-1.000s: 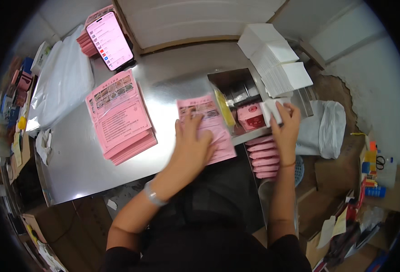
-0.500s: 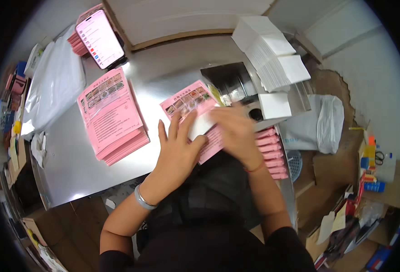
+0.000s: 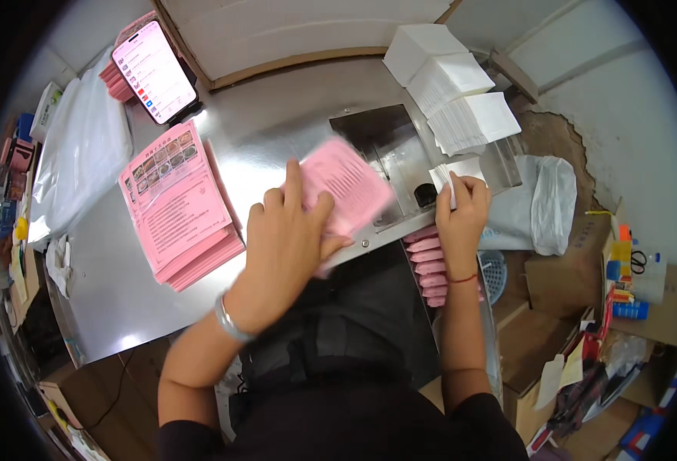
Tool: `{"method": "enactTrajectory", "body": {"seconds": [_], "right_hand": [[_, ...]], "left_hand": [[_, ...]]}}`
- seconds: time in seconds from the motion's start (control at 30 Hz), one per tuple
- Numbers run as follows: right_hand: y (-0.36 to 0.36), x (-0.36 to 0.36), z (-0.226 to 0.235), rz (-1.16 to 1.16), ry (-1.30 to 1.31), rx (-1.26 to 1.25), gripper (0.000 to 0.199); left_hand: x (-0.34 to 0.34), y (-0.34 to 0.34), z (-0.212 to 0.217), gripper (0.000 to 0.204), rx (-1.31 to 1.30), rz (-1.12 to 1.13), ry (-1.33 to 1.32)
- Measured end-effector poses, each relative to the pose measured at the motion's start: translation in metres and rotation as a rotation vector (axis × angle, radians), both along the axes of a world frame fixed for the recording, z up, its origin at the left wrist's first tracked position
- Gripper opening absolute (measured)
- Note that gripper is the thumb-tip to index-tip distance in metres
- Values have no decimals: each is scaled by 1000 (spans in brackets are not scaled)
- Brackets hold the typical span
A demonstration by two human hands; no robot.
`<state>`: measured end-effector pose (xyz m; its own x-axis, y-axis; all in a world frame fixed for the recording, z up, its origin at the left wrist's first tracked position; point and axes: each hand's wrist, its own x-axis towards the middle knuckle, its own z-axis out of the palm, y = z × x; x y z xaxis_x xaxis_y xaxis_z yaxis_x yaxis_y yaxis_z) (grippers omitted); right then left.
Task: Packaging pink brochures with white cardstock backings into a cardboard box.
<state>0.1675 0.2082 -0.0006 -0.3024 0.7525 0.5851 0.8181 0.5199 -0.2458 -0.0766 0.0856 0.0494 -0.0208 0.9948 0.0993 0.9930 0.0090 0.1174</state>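
A pink printed sheet (image 3: 347,188), folded and blurred by motion, is over the middle of the steel table. My left hand (image 3: 288,230) grips its left side, with the thumb along the near edge. To the right, my right hand (image 3: 465,211) pinches a white napkin (image 3: 440,182) at the near end of a white stack; how many layers are between the fingers I cannot tell. A pile of pink printed sheets (image 3: 177,207), with small food pictures, lies left of my left hand.
White napkin stacks (image 3: 461,115) lean at the back right beside a dark recess (image 3: 384,154). Several pink packets (image 3: 433,269) fill a drawer below. A lit phone (image 3: 154,73) stands back left, near clear plastic bags (image 3: 85,146). A white bag (image 3: 549,203) hangs to the right.
My right hand has left the pink sheet and moved right to the white napkins. The pink sheet, earlier open with a white napkin on it, is folded over and lifted in my left hand.
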Motion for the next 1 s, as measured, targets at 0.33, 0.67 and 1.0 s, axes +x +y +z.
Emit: {"method": "enactTrajectory", "body": {"seconds": [0.33,0.67,1.0], "right_hand": [[-100,-69,30,697,-109,-66,30],[22,-89,20,171,-477,-556,14],[-21,5,1,-194,223,38,25]], "left_hand": [[-18,-10,-28,58,129,-188,-417],[-1,-14,9,61,68,-322,-733],[-93,-65,11,85,-22,115,-133]]}}
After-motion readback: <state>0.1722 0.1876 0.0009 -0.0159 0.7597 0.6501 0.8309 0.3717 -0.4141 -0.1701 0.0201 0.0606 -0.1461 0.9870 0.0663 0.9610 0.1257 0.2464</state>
